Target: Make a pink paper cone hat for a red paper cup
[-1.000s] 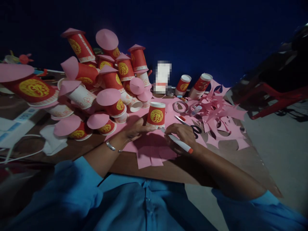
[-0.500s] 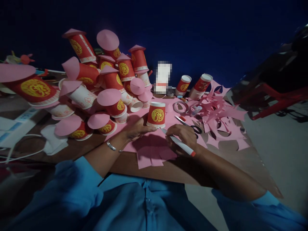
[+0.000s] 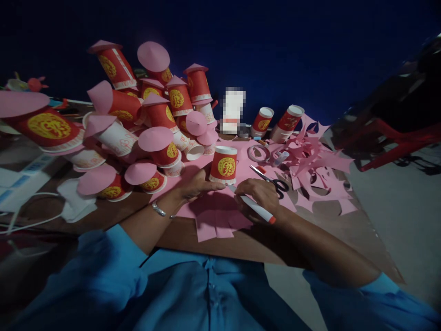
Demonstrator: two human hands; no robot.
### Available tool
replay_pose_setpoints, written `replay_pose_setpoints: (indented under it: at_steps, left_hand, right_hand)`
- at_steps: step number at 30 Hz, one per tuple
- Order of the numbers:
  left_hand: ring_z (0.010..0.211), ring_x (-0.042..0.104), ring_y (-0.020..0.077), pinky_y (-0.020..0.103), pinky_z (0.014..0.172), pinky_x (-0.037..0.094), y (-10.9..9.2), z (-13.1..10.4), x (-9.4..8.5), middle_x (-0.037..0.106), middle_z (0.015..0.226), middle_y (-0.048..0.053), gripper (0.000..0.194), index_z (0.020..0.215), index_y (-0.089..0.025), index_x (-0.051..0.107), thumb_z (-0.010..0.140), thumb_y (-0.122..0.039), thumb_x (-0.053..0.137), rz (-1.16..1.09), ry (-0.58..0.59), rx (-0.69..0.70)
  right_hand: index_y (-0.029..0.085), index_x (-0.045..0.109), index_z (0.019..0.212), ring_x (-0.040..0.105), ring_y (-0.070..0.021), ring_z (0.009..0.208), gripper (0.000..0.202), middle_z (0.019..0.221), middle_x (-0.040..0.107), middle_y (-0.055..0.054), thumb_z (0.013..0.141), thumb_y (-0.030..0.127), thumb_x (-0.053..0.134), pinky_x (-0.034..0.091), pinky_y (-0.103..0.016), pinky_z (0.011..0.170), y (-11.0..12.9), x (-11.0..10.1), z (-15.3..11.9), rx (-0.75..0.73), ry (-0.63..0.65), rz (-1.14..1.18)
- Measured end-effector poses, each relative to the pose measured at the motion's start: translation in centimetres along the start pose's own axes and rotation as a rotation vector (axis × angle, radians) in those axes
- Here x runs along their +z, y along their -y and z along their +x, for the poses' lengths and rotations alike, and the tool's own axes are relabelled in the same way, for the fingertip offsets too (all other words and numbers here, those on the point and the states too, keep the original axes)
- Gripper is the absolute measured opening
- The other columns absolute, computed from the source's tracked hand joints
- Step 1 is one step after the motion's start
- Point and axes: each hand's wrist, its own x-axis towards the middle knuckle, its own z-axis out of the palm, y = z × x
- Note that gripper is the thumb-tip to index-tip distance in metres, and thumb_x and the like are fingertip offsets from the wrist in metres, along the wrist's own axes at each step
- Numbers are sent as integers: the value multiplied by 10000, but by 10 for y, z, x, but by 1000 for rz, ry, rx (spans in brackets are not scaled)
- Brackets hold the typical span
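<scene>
Upside down on pink paper stands a red paper cup with a gold emblem and white bands. My left hand grips it low on its left side, the thumb along the bottom rim. My right hand is closed round a slim white-handled tool with a red end. Its grey, blade-like tip points at the cup's lower rim; whether it touches is unclear. Pink paper strips lie under both hands. Scissors with black handles lie just beyond my right hand.
Several red and white cups with pink cone tops are stacked at the left. Two stacks of cups stand behind. Tape rolls, a clear tube and pink paper offcuts lie right. A red chair stands beyond the table.
My right hand and the white-handled tool have shifted slightly left. The cup has turned or tilted very slightly in my left hand; the rest is nearly the same.
</scene>
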Motion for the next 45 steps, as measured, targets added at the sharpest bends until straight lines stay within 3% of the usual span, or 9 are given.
replay_pose_setpoints:
  at_steps: [6, 11, 17, 25, 34, 38, 42, 45]
  left_hand:
    - [726, 623, 170, 354, 803, 508, 0, 0, -1, 699, 801, 2, 615, 1183, -172, 657, 643, -226, 945, -1, -2, -8]
    - [799, 640, 194, 366, 848, 500, 1, 1, -1, 705, 835, 14, 593, 1154, -171, 671, 629, -213, 945, -8, 1, 3]
    - [778, 629, 179, 336, 791, 490, 0, 1, -1, 708, 865, 17, 628, 1169, -172, 664, 614, -230, 951, -6, -23, -37]
    - [772, 636, 201, 348, 790, 507, -6, -2, 3, 585, 650, -48, 647, 1195, -178, 658, 632, -289, 959, 49, -10, -11]
    - [940, 686, 251, 371, 842, 528, -3, 0, 2, 751, 1040, 85, 953, 1438, -192, 568, 582, -271, 979, 48, -41, -26]
    - [801, 658, 203, 336, 744, 513, -3, -1, 1, 725, 895, 39, 891, 1385, -177, 583, 595, -285, 980, 63, -36, -35]
    - [607, 535, 122, 265, 563, 394, -2, -2, -1, 644, 739, -32, 818, 1313, -174, 591, 607, -315, 980, 89, -38, -75]
    - [613, 535, 122, 264, 569, 398, -1, -2, -2, 639, 733, -35, 784, 1281, -174, 600, 607, -304, 979, 76, -32, -63]
  right_hand:
    - [225, 602, 1006, 692, -158, 656, 138, 753, 699, -7, 943, 102, 610, 555, -264, 603, 0, 0, 1, 7, 25, -40]
    - [219, 606, 1026, 700, -169, 655, 183, 769, 724, -19, 915, 75, 627, 547, -272, 606, -1, 1, 0, 26, 5, -57]
    - [241, 615, 1026, 689, -165, 620, 228, 742, 720, 6, 883, 65, 631, 534, -269, 592, 0, 0, 2, 51, -51, -93]
    - [230, 599, 1024, 676, -168, 617, 213, 745, 700, -6, 891, 65, 621, 529, -271, 578, 2, -1, 0, 25, -40, -26]
    - [229, 604, 1039, 690, -167, 627, 207, 740, 707, 1, 897, 82, 639, 532, -272, 593, 2, 0, 0, 14, 17, -26]
    - [219, 608, 1013, 685, -163, 621, 190, 733, 702, -7, 897, 71, 629, 531, -271, 577, 2, 0, 0, 10, 4, -28]
    - [231, 606, 988, 694, -158, 629, 166, 739, 710, -6, 909, 84, 602, 553, -271, 577, 1, 0, 0, 11, 3, -47]
    - [234, 599, 983, 694, -154, 625, 154, 730, 708, -1, 916, 95, 596, 559, -270, 577, 2, 0, 0, 19, 21, -72]
